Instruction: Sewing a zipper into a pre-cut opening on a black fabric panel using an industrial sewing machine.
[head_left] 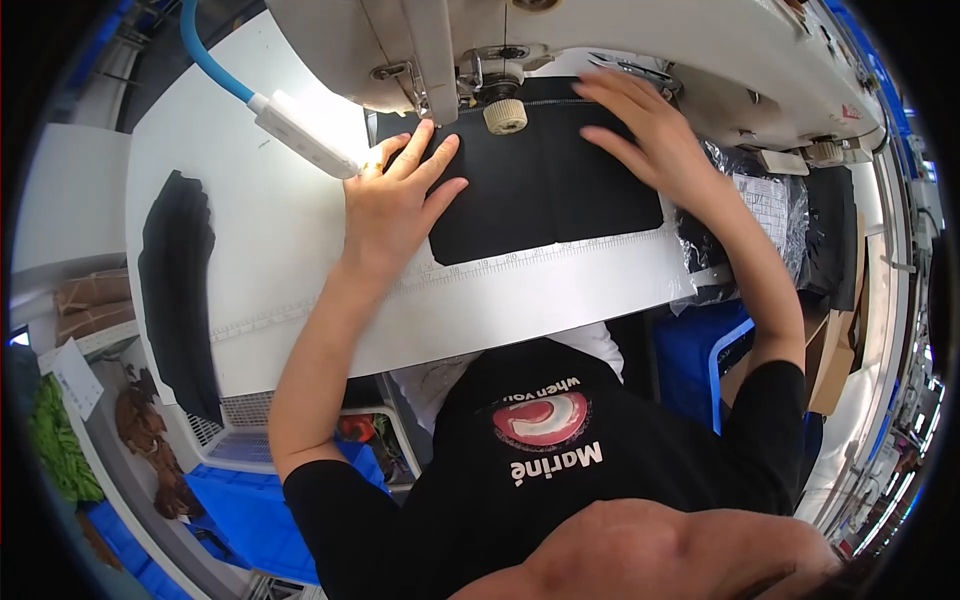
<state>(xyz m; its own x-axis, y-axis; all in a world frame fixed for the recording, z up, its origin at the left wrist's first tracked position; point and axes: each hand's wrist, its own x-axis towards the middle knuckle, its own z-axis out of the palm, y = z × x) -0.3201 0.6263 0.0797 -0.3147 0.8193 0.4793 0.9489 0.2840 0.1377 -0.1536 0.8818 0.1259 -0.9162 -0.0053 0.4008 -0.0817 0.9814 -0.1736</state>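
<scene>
A black fabric panel [530,190] lies flat on the white sewing table, its far edge under the head of a sewing machine [700,50]. A pale seam line runs along that far edge. My left hand [395,195] rests with spread fingers on the panel's left end, fingertips close to the needle area. Over the panel's far right part, my right hand [650,135] has its fingers stretched out and slightly blurred; whether it touches the cloth I cannot tell. Neither hand grips anything. The needle and presser foot are mostly hidden by the machine head.
A lit lamp [305,135] on a blue hose hangs left of the needle. Black fabric pieces [178,290] are stacked at the table's left edge. A clear plastic bag [765,215] with a paper sheet lies at right. Blue bins [690,365] stand below the table.
</scene>
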